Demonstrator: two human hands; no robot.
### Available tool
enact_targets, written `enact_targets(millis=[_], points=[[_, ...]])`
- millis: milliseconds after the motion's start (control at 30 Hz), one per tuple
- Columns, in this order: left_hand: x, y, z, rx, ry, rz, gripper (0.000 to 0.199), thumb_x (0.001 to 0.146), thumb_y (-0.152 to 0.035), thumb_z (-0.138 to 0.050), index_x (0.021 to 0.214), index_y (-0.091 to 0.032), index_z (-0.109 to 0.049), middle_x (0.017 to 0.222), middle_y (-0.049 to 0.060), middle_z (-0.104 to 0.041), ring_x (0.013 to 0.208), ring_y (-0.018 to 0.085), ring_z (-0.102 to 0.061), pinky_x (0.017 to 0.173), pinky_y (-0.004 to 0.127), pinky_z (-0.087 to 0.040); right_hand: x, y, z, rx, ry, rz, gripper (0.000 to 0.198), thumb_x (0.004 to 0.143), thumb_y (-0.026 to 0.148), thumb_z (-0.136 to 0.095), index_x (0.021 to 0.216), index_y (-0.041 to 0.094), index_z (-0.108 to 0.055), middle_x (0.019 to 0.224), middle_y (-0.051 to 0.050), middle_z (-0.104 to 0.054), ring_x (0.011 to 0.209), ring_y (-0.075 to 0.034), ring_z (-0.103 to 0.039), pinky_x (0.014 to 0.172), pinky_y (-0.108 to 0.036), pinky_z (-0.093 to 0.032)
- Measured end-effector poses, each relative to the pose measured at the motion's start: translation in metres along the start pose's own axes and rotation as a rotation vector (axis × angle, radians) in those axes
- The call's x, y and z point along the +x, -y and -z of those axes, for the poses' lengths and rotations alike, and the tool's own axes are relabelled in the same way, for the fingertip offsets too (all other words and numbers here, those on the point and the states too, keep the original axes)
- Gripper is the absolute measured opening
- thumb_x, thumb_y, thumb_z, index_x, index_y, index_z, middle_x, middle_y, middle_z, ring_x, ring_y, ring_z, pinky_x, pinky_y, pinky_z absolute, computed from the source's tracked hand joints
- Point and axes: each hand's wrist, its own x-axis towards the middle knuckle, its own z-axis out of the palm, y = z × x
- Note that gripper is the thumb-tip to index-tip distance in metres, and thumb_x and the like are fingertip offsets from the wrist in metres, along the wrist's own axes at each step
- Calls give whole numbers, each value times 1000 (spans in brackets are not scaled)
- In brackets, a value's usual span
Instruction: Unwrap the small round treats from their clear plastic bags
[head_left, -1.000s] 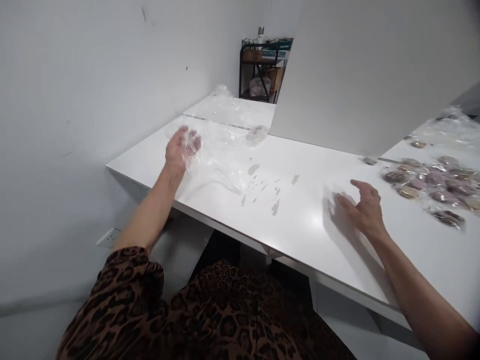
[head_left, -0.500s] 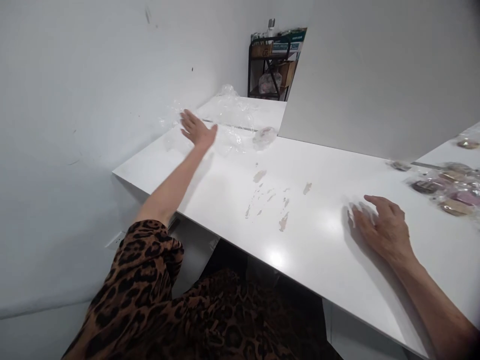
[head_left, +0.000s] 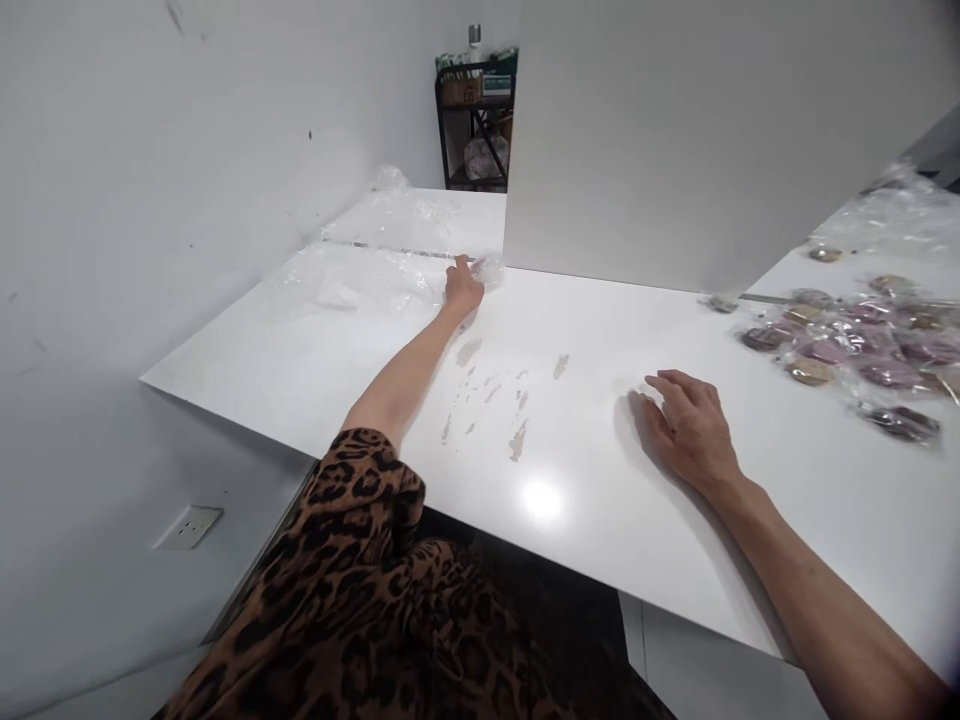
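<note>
Hands: left hand (head_left: 463, 285) stretched far across the white surface (head_left: 315, 360), fingers closing on a small clear-wrapped round item (head_left: 487, 270) beside crumpled clear plastic film (head_left: 360, 285); right hand (head_left: 690, 430) empty, spread flat, seemingly as a brace.

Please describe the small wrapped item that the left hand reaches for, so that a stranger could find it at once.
Start at the white upright panel standing on the white table. At its near left corner the left hand touches one small wrapped item. It lies alone beside empty clear plastic wrap, far from the wrapped pile at right.
</note>
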Motion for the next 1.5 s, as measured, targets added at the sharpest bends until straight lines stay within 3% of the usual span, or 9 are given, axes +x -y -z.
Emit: enact_targets(millis=[200, 367, 500, 600, 800, 967, 1133, 1367, 1500], points=[[-97, -25, 14, -326, 304, 103, 38, 75, -1, -60, 107, -18, -52, 89, 3, -57, 72, 13, -56, 71, 29, -46, 3, 21, 6, 200, 11, -105, 40, 99, 44, -55, 133, 25, -63, 133, -17, -62, 123, -34, -58, 89, -49, -57], [-186, -44, 27, -429, 612, 118, 31, 72, -2, -60, 100, -15, -59, 79, 0, -56, 67, 10, -53, 69, 28, -43, 6, 59, 4, 354, 92, -21, 73, 93, 59, -64, 155, 29, -41, 154, -16, -47, 138, -36, -48, 102, -56, -53], [-216, -49, 39, -463, 750, 2, 37, 73, -6, -64, 109, -15, -66, 76, -1, -57, 66, 10, -52, 72, 29, -44, 10, 88, 1, 407, 141, 53, 47, 90, 62, -67, 123, 28, -67, 150, -13, -53, 139, -37, -46, 113, -63, -41], [-222, -50, 49, -584, 719, -61, 37, 78, -15, -72, 115, -17, -66, 85, 1, -61, 72, 10, -57, 78, 30, -47, 13, 105, 3, 676, 109, -125, 38, 87, 62, -73, 89, 24, -70, 126, -9, -67, 119, -29, -59, 103, -52, -50], [-231, -29, 44, -677, 532, 16, 60, 88, -51, -73, 137, -22, -51, 145, 15, -54, 129, 27, -59, 103, 39, -46, 23, 126, 5, 1415, -131, -736, 51, 63, 54, -94, 75, 21, -57, 73, 3, -60, 66, -10, -56, 60, -25, -52], [-246, -12, 24, -611, 706, 60, 62, 78, -40, -86, 127, -15, -56, 130, 18, -64, 111, 24, -66, 96, 40, -48, 30, 137, 6, 1512, -192, -839, 45, 68, 48, -91, 74, 21, -56, 75, 3, -64, 65, -11, -60, 55, -24, -53], [-253, -11, 15, -696, 708, 68, 38, 81, -36, -85, 90, -15, -54, 78, 2, -66, 72, 12, -66, 73, 28, -49, 31, 134, 16, 1450, -325, -750, 48, 65, 45, -93, 74, 21, -53, 70, 6, -59, 62, -7, -55, 54, -20, -47], [-238, 3, 14, -532, 229, -140, 29, 88, -22, -77, 75, -17, -51, 71, -4, -61, 71, 7, -65, 71, 20, -50, 12, 139, 42, 1140, -268, -391, 41, 87, 58, -73, 85, 25, -49, 97, -2, -72, 99, -20, -71, 80, -34, -58], [-229, 5, 29, -630, 314, 149, 35, 95, -46, -69, 84, -17, -53, 81, 1, -66, 69, 13, -71, 70, 27, -56, -12, 147, 42, 674, -6, -1, 26, 101, 50, -54, 94, 26, -56, 117, -11, -74, 120, -27, -68, 104, -51, -54]])
